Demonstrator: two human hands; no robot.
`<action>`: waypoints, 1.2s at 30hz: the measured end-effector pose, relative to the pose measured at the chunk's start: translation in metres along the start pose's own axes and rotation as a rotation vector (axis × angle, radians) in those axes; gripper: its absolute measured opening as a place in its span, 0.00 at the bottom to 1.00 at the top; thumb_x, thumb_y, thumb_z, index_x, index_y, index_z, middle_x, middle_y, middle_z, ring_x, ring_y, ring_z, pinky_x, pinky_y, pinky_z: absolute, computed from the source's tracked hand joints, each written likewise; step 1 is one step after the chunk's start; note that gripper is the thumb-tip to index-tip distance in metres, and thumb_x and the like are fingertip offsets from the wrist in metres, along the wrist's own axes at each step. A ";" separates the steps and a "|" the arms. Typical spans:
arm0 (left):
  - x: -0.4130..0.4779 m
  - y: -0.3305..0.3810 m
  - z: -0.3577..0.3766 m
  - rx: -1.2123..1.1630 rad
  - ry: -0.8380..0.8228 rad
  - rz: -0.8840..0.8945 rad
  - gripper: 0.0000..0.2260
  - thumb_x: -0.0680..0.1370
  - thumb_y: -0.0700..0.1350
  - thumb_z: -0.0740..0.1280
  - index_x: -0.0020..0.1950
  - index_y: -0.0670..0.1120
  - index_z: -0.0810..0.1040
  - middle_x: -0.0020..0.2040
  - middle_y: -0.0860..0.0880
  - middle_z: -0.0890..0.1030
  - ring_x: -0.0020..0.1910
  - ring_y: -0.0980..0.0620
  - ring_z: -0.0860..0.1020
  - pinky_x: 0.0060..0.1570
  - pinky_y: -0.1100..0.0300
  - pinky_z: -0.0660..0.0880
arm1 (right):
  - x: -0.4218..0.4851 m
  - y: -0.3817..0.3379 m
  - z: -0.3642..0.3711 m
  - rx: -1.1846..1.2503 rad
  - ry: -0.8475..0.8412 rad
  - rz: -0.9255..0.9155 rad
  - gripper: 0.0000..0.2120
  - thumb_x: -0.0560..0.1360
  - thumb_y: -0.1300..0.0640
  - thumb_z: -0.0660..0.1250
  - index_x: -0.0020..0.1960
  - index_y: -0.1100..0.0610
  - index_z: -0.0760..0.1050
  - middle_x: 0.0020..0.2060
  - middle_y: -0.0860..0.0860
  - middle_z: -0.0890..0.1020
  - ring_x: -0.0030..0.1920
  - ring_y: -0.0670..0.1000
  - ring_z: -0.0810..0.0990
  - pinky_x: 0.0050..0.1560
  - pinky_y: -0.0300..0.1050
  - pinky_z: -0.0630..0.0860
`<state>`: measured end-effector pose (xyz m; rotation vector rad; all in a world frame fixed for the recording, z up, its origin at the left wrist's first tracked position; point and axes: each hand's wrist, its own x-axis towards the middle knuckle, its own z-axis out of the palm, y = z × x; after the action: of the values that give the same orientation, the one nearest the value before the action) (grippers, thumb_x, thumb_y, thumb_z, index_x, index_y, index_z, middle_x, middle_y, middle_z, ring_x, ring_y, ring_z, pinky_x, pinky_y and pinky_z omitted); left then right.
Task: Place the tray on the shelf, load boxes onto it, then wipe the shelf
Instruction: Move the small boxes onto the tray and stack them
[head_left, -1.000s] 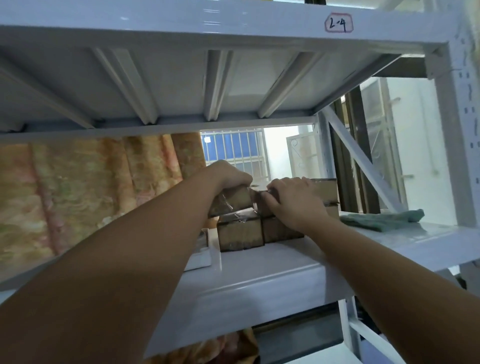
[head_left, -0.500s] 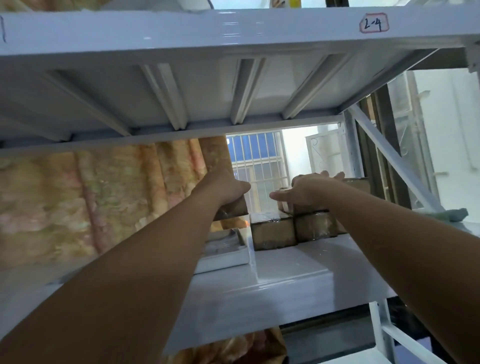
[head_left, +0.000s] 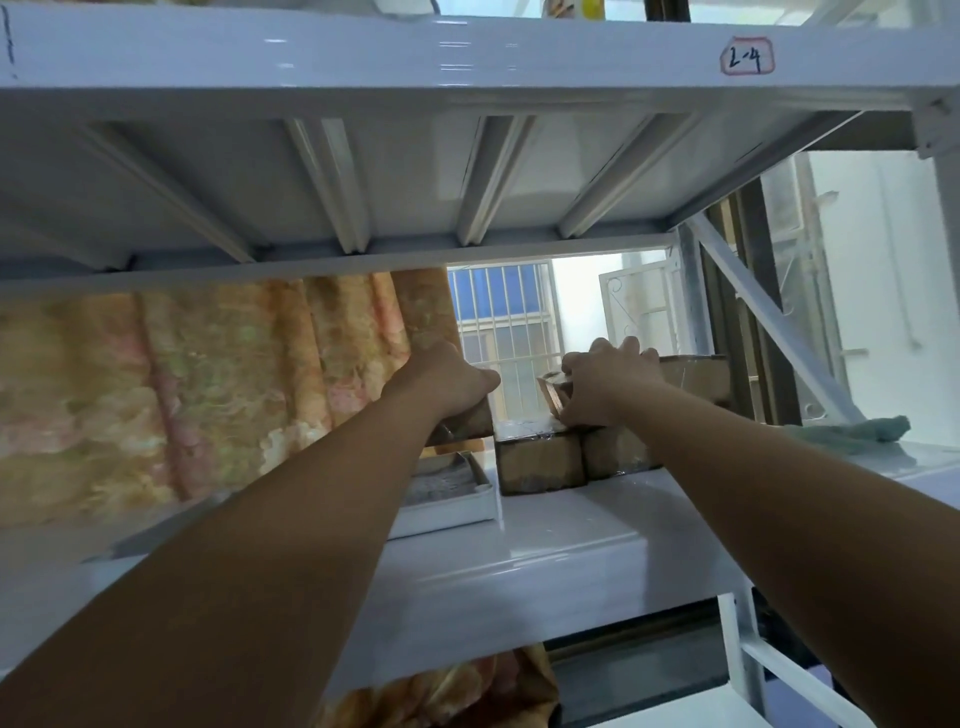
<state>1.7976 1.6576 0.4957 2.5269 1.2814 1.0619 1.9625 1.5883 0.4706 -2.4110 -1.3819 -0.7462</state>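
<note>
Left hand (head_left: 451, 382) carried box (head_left: 467, 423) leftward, gripping it over tray (head_left: 457, 506); right hand (head_left: 602, 384) clasps stacked box (head_left: 691, 371).

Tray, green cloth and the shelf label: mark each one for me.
Tray (head_left: 457, 512), head view, white front wall.
Green cloth (head_left: 852, 434), head view, middle of the crumpled fabric.
Shelf label (head_left: 746, 57), head view, on the handwritten number.

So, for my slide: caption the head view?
Left hand lifts a box toward the tray; right hand steadies the stack.

White shelf (head_left: 545, 566) — brown boxes (head_left: 537, 460); teal cloth (head_left: 852, 434); curtain (head_left: 208, 384) orange-pink-green mottled.
</note>
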 end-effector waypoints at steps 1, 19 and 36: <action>-0.002 0.000 -0.001 0.003 -0.002 0.000 0.18 0.73 0.57 0.63 0.56 0.45 0.74 0.48 0.49 0.76 0.39 0.52 0.73 0.39 0.59 0.69 | 0.000 -0.001 0.001 0.016 0.017 -0.010 0.27 0.68 0.45 0.67 0.66 0.50 0.69 0.61 0.54 0.71 0.63 0.61 0.65 0.55 0.54 0.67; -0.012 -0.079 -0.059 0.215 -0.077 -0.141 0.16 0.75 0.53 0.64 0.53 0.41 0.75 0.50 0.42 0.75 0.48 0.43 0.75 0.43 0.60 0.68 | -0.007 -0.114 -0.031 0.378 0.182 -0.097 0.27 0.70 0.37 0.62 0.61 0.53 0.74 0.58 0.54 0.74 0.60 0.60 0.72 0.46 0.49 0.69; -0.054 -0.175 -0.089 0.246 -0.061 -0.318 0.22 0.71 0.62 0.63 0.44 0.43 0.76 0.43 0.45 0.77 0.40 0.49 0.74 0.30 0.61 0.65 | -0.044 -0.225 -0.049 0.355 0.018 -0.240 0.27 0.72 0.39 0.60 0.64 0.55 0.72 0.62 0.56 0.75 0.58 0.60 0.75 0.43 0.47 0.66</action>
<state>1.6036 1.7113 0.4641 2.3760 1.8168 0.7960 1.7364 1.6488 0.4816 -1.9871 -1.6577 -0.5187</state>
